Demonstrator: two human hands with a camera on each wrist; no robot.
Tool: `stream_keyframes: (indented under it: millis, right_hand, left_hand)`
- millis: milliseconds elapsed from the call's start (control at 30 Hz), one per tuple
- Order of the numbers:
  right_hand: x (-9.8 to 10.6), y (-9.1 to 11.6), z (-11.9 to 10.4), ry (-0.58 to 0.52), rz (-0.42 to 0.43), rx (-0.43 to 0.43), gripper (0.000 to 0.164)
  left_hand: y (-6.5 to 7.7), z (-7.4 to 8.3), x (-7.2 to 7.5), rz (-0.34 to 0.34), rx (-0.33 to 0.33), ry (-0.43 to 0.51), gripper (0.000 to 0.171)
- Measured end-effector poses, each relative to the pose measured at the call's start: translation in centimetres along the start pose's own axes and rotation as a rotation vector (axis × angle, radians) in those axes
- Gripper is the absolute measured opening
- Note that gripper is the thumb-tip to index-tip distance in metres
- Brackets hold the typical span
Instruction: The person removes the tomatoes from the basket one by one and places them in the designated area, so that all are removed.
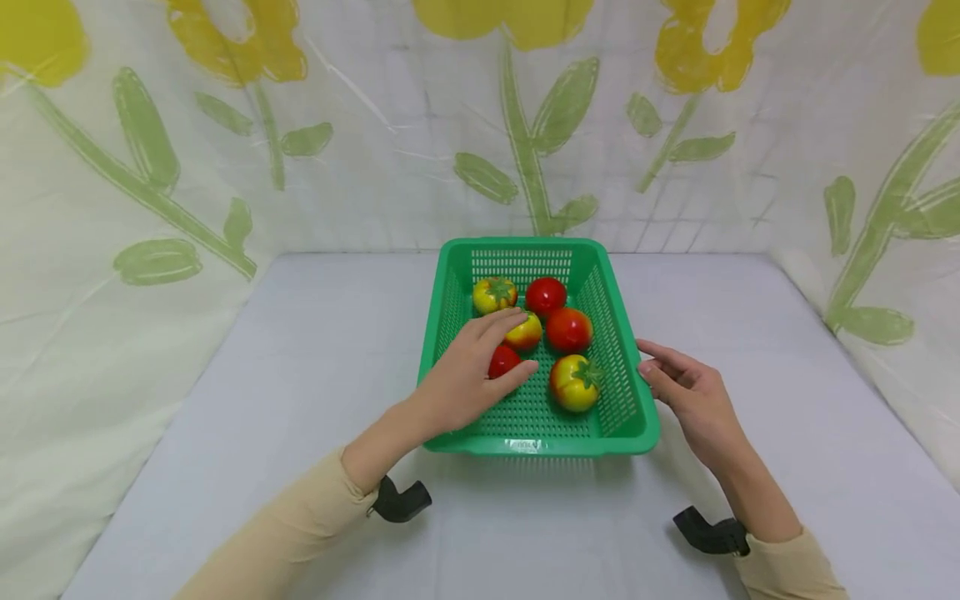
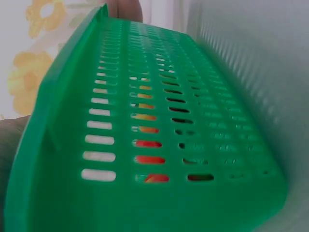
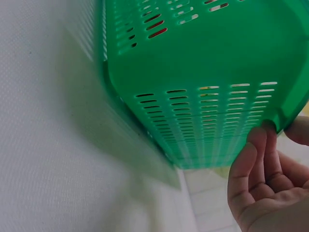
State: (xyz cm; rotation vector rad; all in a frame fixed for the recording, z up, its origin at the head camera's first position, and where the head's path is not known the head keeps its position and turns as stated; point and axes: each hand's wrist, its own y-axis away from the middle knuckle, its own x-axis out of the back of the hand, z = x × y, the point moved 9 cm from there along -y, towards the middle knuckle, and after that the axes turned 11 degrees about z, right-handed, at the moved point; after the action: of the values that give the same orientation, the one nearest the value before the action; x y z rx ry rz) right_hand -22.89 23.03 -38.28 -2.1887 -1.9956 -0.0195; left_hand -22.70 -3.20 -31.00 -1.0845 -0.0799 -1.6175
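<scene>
I am reaching both hands toward one green plastic basket (image 1: 562,447), which is standing mid-tabletop (image 1: 315,333) and holding six tomatoes that I can count. Three are showing yellow blushed with red: one far left (image 1: 491,298), one in the middle (image 1: 528,335) and one near right (image 1: 573,388). Three are showing red: one far right (image 1: 546,296), one just in front of it (image 1: 568,331) and one near left (image 1: 504,362), partly hidden by my hand.

My left hand (image 1: 467,371) is passing over the left rim, fingers extended and thumb spread, hovering over or touching the middle and near-left tomatoes; I cannot tell which. My right hand (image 1: 693,400) is pinching the right rim, fingers tucking beneath it. Two beige sleeves (image 1: 292,521) are covering my forearms, and two black brackets (image 1: 405,502) are sitting at my wrists. Behind, five yellow flowers (image 1: 502,17) are decorating a white cloth (image 1: 375,125).
</scene>
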Motion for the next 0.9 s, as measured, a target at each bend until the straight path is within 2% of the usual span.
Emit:
stream_keyframes:
  millis: [100,400,633,900]
  right_hand:
    - [0.0,0.2,0.1,-0.011,-0.001,-0.010,0.050]
    - [-0.1,0.2,-0.1,-0.010,-0.006,0.011,0.050]
    - [-0.2,0.1,0.2,-0.035,0.004,-0.013,0.051]
    - [-0.1,0.2,0.3,-0.051,0.024,-0.029,0.050]
  left_hand:
    - [-0.2,0.1,-1.3,-0.050,0.020,0.020,0.059]
    - [-0.6,-0.7,-4.2,-0.188,0.140,0.122,0.067]
    - [-0.9,-1.0,-5.2,-0.249,0.148,0.185,0.070]
    - [-1.1,-1.7,-7.2,-0.330,0.178,0.263,0.074]
